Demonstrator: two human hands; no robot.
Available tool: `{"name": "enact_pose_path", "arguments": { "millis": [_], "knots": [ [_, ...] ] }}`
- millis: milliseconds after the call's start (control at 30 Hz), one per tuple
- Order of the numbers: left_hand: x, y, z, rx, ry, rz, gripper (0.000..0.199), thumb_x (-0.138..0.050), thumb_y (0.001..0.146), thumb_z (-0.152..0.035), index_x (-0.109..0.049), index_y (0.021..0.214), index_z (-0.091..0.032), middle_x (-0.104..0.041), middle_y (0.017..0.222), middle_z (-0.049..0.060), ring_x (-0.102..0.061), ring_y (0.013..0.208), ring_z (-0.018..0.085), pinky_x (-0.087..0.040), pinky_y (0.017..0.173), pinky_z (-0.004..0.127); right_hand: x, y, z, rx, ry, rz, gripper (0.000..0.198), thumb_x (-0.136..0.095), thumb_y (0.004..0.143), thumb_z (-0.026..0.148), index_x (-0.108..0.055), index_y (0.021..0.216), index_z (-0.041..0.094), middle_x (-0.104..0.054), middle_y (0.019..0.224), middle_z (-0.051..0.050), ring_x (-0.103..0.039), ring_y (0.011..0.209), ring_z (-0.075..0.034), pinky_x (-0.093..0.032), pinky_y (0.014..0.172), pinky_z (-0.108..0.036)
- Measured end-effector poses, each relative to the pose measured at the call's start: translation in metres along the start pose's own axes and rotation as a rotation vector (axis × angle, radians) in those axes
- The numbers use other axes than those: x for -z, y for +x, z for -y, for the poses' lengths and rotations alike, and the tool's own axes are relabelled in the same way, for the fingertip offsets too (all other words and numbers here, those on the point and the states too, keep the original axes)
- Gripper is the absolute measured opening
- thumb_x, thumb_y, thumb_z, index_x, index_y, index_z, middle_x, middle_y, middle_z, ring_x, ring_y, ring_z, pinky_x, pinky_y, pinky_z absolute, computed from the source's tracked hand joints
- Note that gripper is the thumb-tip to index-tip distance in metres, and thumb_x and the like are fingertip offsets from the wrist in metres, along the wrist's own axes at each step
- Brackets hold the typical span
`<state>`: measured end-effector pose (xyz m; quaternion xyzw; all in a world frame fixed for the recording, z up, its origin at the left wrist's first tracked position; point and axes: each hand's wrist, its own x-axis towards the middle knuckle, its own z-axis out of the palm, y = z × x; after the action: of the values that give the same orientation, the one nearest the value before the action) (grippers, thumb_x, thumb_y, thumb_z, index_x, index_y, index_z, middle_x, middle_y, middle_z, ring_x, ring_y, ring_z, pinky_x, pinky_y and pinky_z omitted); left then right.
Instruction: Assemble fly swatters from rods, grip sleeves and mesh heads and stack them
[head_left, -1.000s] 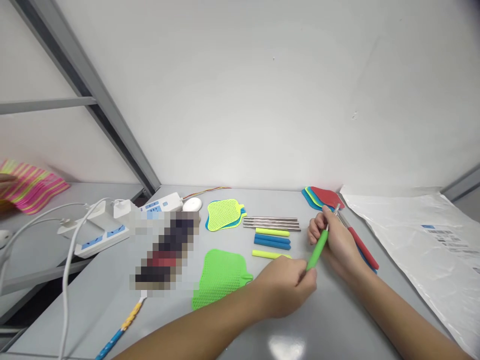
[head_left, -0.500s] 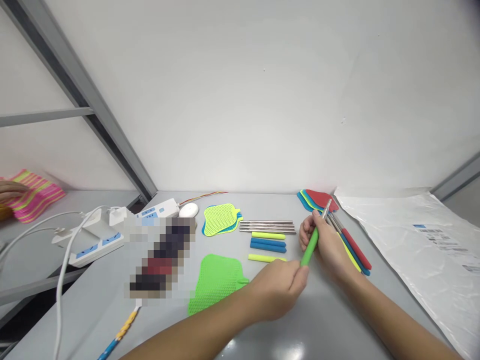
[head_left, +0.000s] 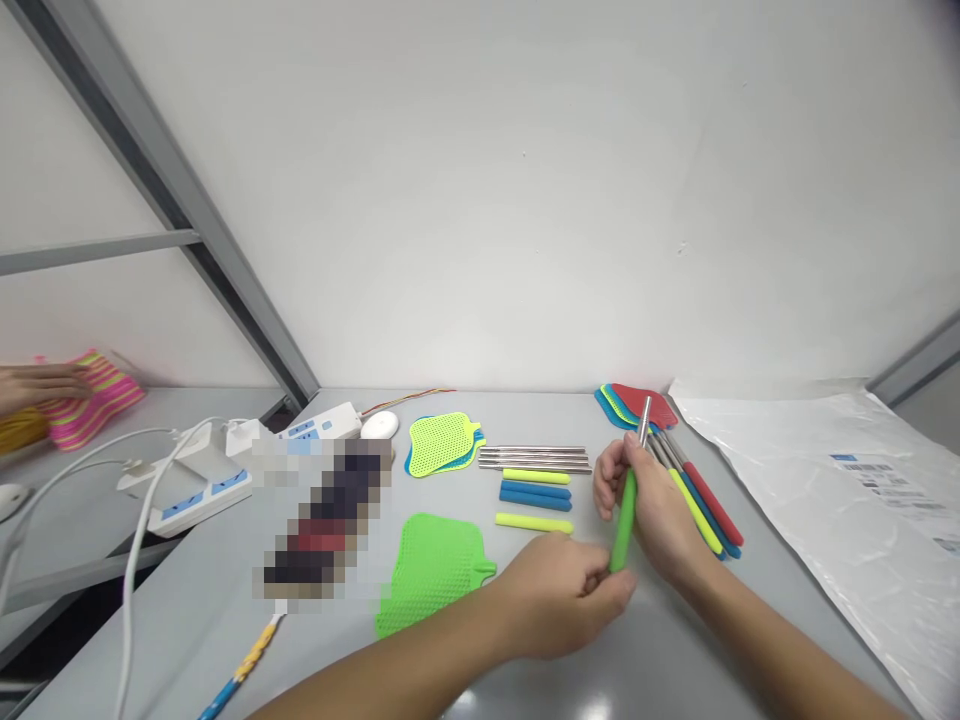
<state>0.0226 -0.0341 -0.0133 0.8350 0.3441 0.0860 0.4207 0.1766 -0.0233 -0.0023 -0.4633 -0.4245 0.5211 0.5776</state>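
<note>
The person's left hand [head_left: 562,600] is pinching the low end of a round, bright green tube handle [head_left: 627,515] between thumb and fingers. The right hand [head_left: 660,495] is curling its fingers around the top part of the same handle, with the thumb pressing near the place where a thin, shiny silver metal rod [head_left: 646,418] is poking up and out. The handle and rod are tilting a little, up over the smooth gray table [head_left: 450,680], between the two hands. A flat, bright green swatter head with bumps and holes [head_left: 439,560] is lying near the left arm. Behind the left hand, two yellow tube handles [head_left: 534,523] and two blue tube handles [head_left: 535,495] are lying in a little group, and some thin silver rods [head_left: 535,459] are resting side by side just past them. A yellow swatter head full of holes [head_left: 442,440] is lying on top of a blue one. Next to the right hand, fly swatters with red, blue and yellow handles [head_left: 712,503] are resting together, beside a crinkly white plastic bag [head_left: 810,500].
</note>
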Motion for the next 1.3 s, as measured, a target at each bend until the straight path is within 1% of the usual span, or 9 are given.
{"name": "enact_pose_path", "arguments": {
  "millis": [167,267,400,633,867,967,1100,1200,1300],
  "knots": [
    [0.005,-0.002,-0.003,-0.002,0.018,0.092,0.038,-0.042,0.088,-0.036,-0.04,0.054,-0.018,-0.032,0.049,-0.005,-0.029,0.045,0.008,-0.021,0.046,0.025,0.005,0.002,0.005,-0.012,0.068,-0.031,0.048,-0.044,0.088,0.062,-0.051,0.063,0.021,-0.049,0.05,0.001,-0.044,0.047,-0.013,-0.037,0.05,-0.027],
    [0.006,-0.003,-0.007,-0.018,-0.004,0.094,0.041,-0.04,0.09,-0.042,-0.05,0.058,-0.018,-0.042,0.051,-0.004,-0.038,0.049,0.009,-0.026,0.049,0.024,0.004,0.002,0.005,-0.02,0.057,-0.041,0.047,-0.046,0.088,0.058,-0.049,0.06,0.021,-0.048,0.05,0.001,-0.044,0.047,-0.014,-0.037,0.05,-0.028],
    [0.003,-0.002,-0.007,-0.027,-0.052,0.07,0.052,-0.029,0.094,-0.052,-0.06,0.07,-0.018,-0.058,0.062,0.0,-0.053,0.062,0.014,-0.036,0.062,0.025,-0.001,0.001,0.003,-0.074,0.052,-0.021,0.049,-0.043,0.089,0.059,-0.043,0.057,0.022,-0.046,0.049,0.002,-0.042,0.046,-0.014,-0.036,0.05,-0.028],
    [-0.001,0.001,-0.002,-0.156,0.151,0.133,0.051,-0.017,0.098,-0.04,-0.048,0.063,-0.02,-0.06,0.062,0.001,-0.049,0.066,0.017,-0.036,0.08,0.033,-0.002,0.002,0.002,-0.076,0.043,-0.083,0.046,-0.046,0.09,0.054,-0.037,0.058,0.023,-0.043,0.046,0.004,-0.042,0.045,-0.014,-0.034,0.05,-0.028],
    [0.007,0.002,-0.013,-0.023,-0.042,0.219,0.053,-0.017,0.098,-0.036,-0.044,0.055,-0.02,-0.06,0.06,0.001,-0.052,0.071,0.016,-0.033,0.094,0.033,-0.001,0.007,0.005,-0.104,0.088,-0.1,0.046,-0.049,0.088,0.055,-0.036,0.059,0.023,-0.04,0.046,0.005,-0.044,0.044,-0.014,-0.037,0.05,-0.028],
    [0.008,0.004,-0.012,-0.022,-0.157,0.259,0.055,-0.019,0.098,-0.036,-0.044,0.052,-0.02,-0.056,0.056,0.0,-0.053,0.065,0.014,-0.038,0.088,0.03,-0.002,0.006,0.007,-0.139,0.151,-0.105,0.046,-0.049,0.087,0.057,-0.036,0.059,0.023,-0.037,0.046,0.006,-0.038,0.04,-0.013,-0.037,0.046,-0.028],
    [0.009,0.004,-0.008,0.002,-0.306,0.332,0.055,-0.022,0.096,-0.037,-0.045,0.051,-0.018,-0.053,0.055,0.001,-0.048,0.053,0.012,-0.043,0.066,0.028,-0.003,0.006,0.009,-0.164,0.213,-0.134,0.045,-0.05,0.087,0.055,-0.035,0.059,0.023,-0.034,0.045,0.006,-0.033,0.039,-0.011,-0.038,0.043,-0.028],
    [0.007,0.003,-0.008,0.124,-0.447,0.277,0.046,-0.029,0.094,-0.047,-0.048,0.062,-0.019,-0.054,0.057,0.0,-0.044,0.049,0.011,-0.039,0.053,0.026,-0.003,0.008,0.01,-0.167,0.237,-0.173,0.044,-0.054,0.086,0.05,-0.034,0.059,0.023,-0.033,0.045,0.006,-0.033,0.041,-0.011,-0.038,0.042,-0.027],
    [0.003,0.004,-0.008,0.18,-0.566,0.196,0.044,-0.033,0.092,-0.049,-0.051,0.067,-0.018,-0.052,0.058,-0.001,-0.044,0.05,0.011,-0.036,0.051,0.025,-0.002,0.01,0.01,-0.156,0.262,-0.208,0.04,-0.056,0.086,0.045,-0.034,0.06,0.022,-0.031,0.047,0.007,-0.033,0.042,-0.011,-0.038,0.043,-0.026]
  ]
}}
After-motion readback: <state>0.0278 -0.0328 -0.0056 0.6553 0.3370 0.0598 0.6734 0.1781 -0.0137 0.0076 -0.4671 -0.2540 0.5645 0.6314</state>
